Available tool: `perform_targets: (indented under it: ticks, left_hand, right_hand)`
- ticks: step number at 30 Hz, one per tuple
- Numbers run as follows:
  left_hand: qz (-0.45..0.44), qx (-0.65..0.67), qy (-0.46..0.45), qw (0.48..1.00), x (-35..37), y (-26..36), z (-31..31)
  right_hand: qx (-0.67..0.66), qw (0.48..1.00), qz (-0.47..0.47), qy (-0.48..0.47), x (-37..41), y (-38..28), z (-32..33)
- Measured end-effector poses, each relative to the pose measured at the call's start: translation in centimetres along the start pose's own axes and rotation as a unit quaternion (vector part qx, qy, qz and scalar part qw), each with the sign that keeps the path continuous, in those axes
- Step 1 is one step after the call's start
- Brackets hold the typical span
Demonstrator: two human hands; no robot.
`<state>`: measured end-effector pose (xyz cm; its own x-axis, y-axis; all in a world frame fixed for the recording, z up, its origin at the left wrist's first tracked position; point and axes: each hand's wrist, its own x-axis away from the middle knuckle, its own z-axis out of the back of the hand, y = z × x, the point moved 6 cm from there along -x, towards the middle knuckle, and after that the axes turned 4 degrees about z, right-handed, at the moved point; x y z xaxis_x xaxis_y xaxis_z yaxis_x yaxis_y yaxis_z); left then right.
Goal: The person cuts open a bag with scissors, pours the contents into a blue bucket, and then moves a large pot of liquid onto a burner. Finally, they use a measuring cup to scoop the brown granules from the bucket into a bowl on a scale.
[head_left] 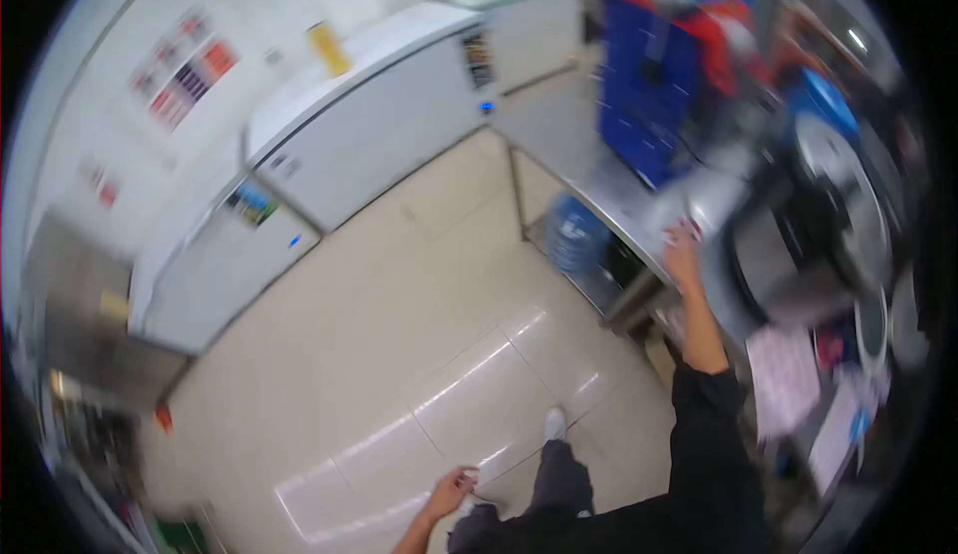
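Note:
My right hand [683,253] reaches over the edge of a steel table [569,140]. Its fingers are smeared by motion, so whether they hold anything does not show. A dark and silver rice-cooker-like pot [788,255] stands just right of this hand, and a tall blue crate-like panel [644,105] rises beyond it. Down by my leg hangs my left hand [451,492], its fingers loosely bent and apart, with nothing visible in it.
White chest freezers [389,125] line the far wall, a yellow object [328,50] on one. Below the table sits a blue water jug [576,235]. Pink paper [783,379] lies near the pot. Pale floor tiles [379,354] stretch to my left.

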<state>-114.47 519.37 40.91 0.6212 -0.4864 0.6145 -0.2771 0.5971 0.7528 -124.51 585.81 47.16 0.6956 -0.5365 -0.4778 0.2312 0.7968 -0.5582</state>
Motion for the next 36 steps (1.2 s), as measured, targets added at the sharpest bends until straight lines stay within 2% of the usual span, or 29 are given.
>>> perform_targets:
  ticks: [1, 2, 3, 5, 6, 7, 9, 11, 14, 16, 18, 21, 25, 27, 28, 29, 31, 33, 34, 35, 36]
  left_hand:
    - [-0.003, 0.15, 0.045, 0.988, -0.6, 2.4, 1.0]
    - [0.002, 0.143, 0.072, 0.987, -1.1, 3.8, 1.9]
    - [0.004, 0.148, 0.115, 0.982, -1.2, 4.4, 2.8]
    - [0.027, -0.034, 0.167, 0.985, -0.9, 4.7, 4.6]
    - [0.046, -0.07, 0.175, 0.981, -1.1, 1.7, 5.0]
    - [0.071, -0.111, 0.163, 0.978, -1.4, -2.2, 5.1]
    - [0.197, -0.17, 0.185, 0.947, 1.3, -8.5, 5.4]
    - [0.309, -0.111, 0.23, 0.916, 6.5, -11.3, 6.0]
    - [0.356, -0.037, 0.29, 0.888, 12.3, -18.7, 3.5]
    - [0.395, -0.062, 0.239, 0.885, 14.0, -22.1, 1.6]
    - [0.385, -0.035, 0.28, 0.879, 15.6, -23.5, -0.4]
    - [0.464, 0.071, 0.159, 0.869, 17.8, -27.5, -3.4]
    - [0.451, 0.117, 0.12, 0.877, 17.5, -36.2, -4.2]
    - [0.422, 0.118, 0.13, 0.889, 16.2, -40.9, -1.1]
    - [0.468, 0.185, 0.149, 0.851, 16.0, -42.8, 0.8]
    - [0.471, 0.266, 0.205, 0.816, 16.4, -42.5, 3.9]
    - [0.414, 0.179, 0.187, 0.873, 16.0, -40.6, 13.9]
    - [0.34, 0.036, 0.268, 0.9, 14.4, -41.1, 23.7]
    - [0.322, 0.007, 0.249, 0.913, 12.4, -42.9, 27.8]
    - [0.281, 0.017, 0.321, 0.904, 14.0, -38.7, 33.8]
    - [0.228, 0.031, 0.343, 0.911, 12.8, -38.8, 38.6]
  right_hand:
    - [0.066, 0.997, -0.023, -0.043, -2.1, 3.0, -1.4]
    - [0.067, 0.997, -0.032, -0.014, -3.7, 7.7, -2.9]
    - [0.066, 0.995, -0.067, -0.038, -4.4, 9.6, -3.6]
    - [0.078, 0.995, -0.055, -0.035, -6.3, 9.4, -6.1]
    - [0.09, 0.995, -0.048, -0.024, -6.2, 8.2, -7.1]
    - [0.099, 0.994, -0.046, -0.015, -5.9, 6.5, -7.9]
    - [0.091, 0.995, -0.041, -0.02, -5.0, 2.2, -10.1]
    - [0.073, 0.996, -0.037, -0.046, -3.7, -1.6, -12.4]
    - [0.027, 0.994, -0.022, -0.101, -1.4, -7.4, -16.5]
    - [-0.01, 0.99, -0.004, -0.139, 0.0, -11.8, -19.8]
    - [-0.05, 0.982, 0.015, -0.181, 1.3, -16.5, -23.4]
    - [-0.101, 0.965, 0.039, -0.237, 3.8, -24.2, -27.8]
    - [-0.158, 0.943, 0.035, -0.291, 8.2, -34.8, -32.5]
    - [-0.188, 0.932, 0.014, -0.308, 10.9, -40.1, -34.9]
    - [-0.205, 0.925, -0.005, -0.319, 12.6, -42.6, -35.9]
    - [-0.216, 0.917, -0.028, -0.333, 14.1, -44.9, -36.8]
    - [-0.248, 0.897, -0.083, -0.358, 17.0, -48.9, -38.7]
    - [-0.281, 0.864, -0.151, -0.388, 19.6, -52.0, -40.2]
    - [-0.297, 0.844, -0.188, -0.406, 21.1, -53.4, -40.9]
    - [-0.315, 0.818, -0.225, -0.425, 22.5, -54.6, -41.7]
    - [-0.335, 0.79, -0.261, -0.442, 24.0, -55.9, -42.8]
